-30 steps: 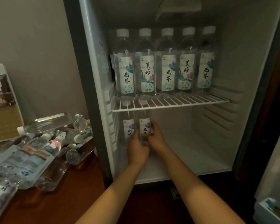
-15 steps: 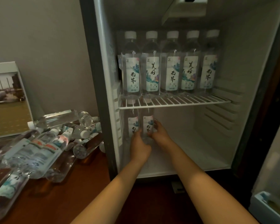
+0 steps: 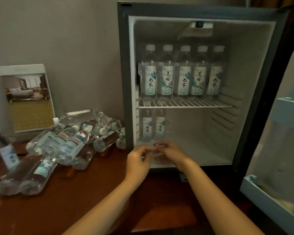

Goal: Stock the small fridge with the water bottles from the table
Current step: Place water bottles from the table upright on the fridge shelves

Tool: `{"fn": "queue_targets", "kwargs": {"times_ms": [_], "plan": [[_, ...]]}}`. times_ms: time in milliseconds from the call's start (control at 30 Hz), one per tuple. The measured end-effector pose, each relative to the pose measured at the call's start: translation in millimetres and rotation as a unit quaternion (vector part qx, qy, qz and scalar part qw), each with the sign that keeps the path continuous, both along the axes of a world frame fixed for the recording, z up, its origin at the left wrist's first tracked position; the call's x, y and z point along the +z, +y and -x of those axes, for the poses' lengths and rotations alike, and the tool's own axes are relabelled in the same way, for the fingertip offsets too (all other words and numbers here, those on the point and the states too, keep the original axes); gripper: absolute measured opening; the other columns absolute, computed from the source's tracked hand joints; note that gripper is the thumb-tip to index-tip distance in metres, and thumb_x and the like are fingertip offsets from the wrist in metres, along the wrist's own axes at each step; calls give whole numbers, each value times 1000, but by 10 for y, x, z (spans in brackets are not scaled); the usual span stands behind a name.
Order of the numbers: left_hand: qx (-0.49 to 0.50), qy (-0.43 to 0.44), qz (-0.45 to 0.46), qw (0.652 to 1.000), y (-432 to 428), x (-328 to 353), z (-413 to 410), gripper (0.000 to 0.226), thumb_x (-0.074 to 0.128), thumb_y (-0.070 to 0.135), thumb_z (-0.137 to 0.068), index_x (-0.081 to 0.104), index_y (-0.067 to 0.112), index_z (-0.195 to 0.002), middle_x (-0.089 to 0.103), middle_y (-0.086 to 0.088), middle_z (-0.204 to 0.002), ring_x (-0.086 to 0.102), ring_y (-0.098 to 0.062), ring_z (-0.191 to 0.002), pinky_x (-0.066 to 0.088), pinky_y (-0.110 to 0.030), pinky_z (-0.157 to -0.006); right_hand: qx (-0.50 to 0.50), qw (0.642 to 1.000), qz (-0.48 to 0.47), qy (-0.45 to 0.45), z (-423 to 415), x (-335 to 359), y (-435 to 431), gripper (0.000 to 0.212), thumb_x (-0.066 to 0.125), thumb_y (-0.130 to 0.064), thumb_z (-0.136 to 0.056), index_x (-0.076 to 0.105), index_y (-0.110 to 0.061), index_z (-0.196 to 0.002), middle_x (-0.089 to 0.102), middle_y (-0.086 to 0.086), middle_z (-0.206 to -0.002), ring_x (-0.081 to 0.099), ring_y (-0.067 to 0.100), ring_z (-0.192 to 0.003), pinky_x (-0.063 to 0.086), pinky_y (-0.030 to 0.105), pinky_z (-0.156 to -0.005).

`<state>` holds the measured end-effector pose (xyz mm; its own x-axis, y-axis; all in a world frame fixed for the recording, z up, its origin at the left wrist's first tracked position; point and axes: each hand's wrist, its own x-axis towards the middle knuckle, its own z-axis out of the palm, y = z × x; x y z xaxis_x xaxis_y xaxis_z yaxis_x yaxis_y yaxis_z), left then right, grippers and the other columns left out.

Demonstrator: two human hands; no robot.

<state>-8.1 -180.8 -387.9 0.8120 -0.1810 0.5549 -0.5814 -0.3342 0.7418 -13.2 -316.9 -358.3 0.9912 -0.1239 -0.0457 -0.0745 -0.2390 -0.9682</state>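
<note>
White-lined fridge: five bottles on wire shelf; two bottles below, 8 o'clock. Pile on table, 9 o'clock, unstocked. Left hand, right hand: fingers loosely curled, empty.

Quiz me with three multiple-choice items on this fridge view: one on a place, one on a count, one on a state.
1. Where do the two lower bottles stand? A) left end of the fridge floor B) right end C) door rack
2. How many bottles are on the wire shelf? A) three B) five C) seven
3. How is the heap of bottles on the table arranged? A) lying on their sides B) upright in rows C) boxed

Answers: 1 A, they stand at the left under the shelf; 2 B, five white caps in one row; 3 A, they lie piled across each other.
</note>
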Motion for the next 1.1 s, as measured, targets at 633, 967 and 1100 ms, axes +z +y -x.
{"fn": "queue_targets", "kwargs": {"times_ms": [633,967,1100], "plan": [[331,29,-71,941,1974,-95,-348,26,58,10,-86,59,8,-112,48,-13,-119,42,-32,-116,37,-40,-94,147,985,4,95,3,-220,1542,29,44,-26,-99,52,-15,-124,65,3,-100,65,18,-85,52,30,-81],[318,190,-52,927,2119,-12,-725,48,64,43,-82,46,16,-119,39,-14,-130,53,-35,-105,44,-39,-81,76,976,-173,110,-574,-297,2242,45,35,-40,-100,39,-12,-134,60,6,-102,64,23,-87,49,33,-78],[313,129,-73,938,2171,-80,-658,44,71,35,-77,47,20,-111,38,-8,-122,53,-23,-85,48,-35,-74,62,964,-227,124,-695,-365,2323,50,29,-43,-100,33,-13,-141,60,13,-116,57,33,-114,43,40,-93]]}}
